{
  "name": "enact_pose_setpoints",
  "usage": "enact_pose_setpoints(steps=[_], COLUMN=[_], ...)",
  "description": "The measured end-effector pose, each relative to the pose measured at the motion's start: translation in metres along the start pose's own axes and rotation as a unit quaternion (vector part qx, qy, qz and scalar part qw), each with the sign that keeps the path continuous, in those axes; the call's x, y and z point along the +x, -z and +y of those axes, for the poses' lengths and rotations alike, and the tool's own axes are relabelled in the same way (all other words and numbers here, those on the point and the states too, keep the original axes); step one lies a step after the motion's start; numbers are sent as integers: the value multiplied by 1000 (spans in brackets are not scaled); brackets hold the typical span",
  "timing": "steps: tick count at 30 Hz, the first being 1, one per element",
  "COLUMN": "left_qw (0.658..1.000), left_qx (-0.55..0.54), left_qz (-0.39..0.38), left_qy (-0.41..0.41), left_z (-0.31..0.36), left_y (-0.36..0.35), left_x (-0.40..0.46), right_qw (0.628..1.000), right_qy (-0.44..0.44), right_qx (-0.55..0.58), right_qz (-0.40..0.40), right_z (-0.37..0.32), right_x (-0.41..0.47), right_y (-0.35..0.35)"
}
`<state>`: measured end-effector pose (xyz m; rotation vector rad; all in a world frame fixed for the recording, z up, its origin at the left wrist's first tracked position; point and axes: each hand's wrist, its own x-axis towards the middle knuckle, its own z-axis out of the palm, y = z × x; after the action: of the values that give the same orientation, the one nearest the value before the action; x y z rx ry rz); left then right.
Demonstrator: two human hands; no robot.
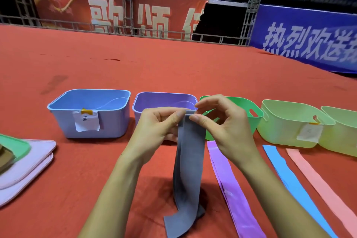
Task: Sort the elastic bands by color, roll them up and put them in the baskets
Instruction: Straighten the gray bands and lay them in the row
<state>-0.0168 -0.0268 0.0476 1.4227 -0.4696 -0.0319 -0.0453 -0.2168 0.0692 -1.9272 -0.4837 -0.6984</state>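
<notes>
2 hands (pixel 156 125) (pixel 222 127), 4 bands (pixel 188 164), 5 baskets (pixel 90 120)

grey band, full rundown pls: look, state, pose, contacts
The grey band is a flat, wide strip, matte and rubbery-looking, apparently doubled into two layers. It hangs upright in front of the purple basket. The left hand and right hand each pinch its top edge, where a small fold or first turn of a roll shows. Its lower end curls onto the red cloth, creased. It lies left of the purple band, apparently not touching it.
</notes>
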Motion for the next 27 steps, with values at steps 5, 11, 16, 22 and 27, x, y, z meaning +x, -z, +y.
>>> enact_pose_setpoints(steps=[5,11,16,22,27], left_qw=[1000,999,997,999,998], left_qx=[15,44,69,46,56], left_qz=[-8,-20,-36,-24,-16], left_qy=[6,1,-5,-6,-33], left_z=[1,-1,2,7,10], left_y=[2,4,3,0,-1], left_x=[1,1,-1,-3,-5], right_qw=[1000,999,999,997,995], right_qy=[7,12,-3,-30,-68], right_qx=[-8,-16,-26,-41,24], right_qz=[18,29,30,66,70], right_z=[4,4,5,3,-3], right_x=[-1,-1,1,3,1], right_y=[-3,-4,-4,-2,1])
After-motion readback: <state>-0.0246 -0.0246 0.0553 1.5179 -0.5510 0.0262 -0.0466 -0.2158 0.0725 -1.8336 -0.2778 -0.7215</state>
